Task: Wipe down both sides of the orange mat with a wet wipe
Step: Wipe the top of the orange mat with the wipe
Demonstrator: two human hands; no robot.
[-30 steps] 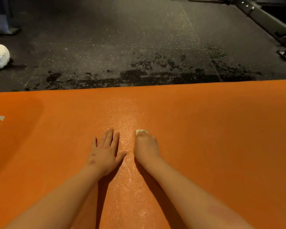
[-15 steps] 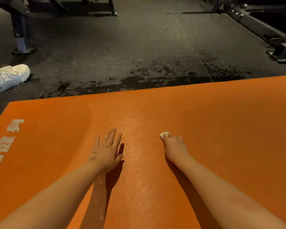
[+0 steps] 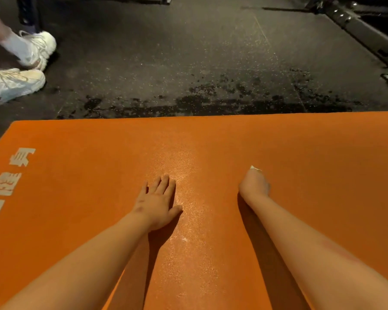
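Note:
The orange mat (image 3: 311, 157) lies flat on the dark floor and fills the lower half of the view, with white printed characters near its left end. My left hand (image 3: 158, 203) rests flat on the mat, fingers straight and spread a little. My right hand (image 3: 254, 184) is to its right, fingers curled over a white wet wipe (image 3: 255, 168). Only a small white corner of the wipe shows past the fingertips, pressed against the mat. A damp shiny streak runs down the mat between my two hands.
Dark speckled rubber floor (image 3: 166, 63) with wet patches lies beyond the mat's far edge. Another person's two white sneakers (image 3: 27, 61) stand at the far left, close to the mat's corner. A black metal equipment frame (image 3: 356, 27) crosses the far right.
My right hand with the wipe has slid to the right across the mat, away from my left hand. The left hand stays planted. The view has shifted, showing the mat's left end and the sneakers.

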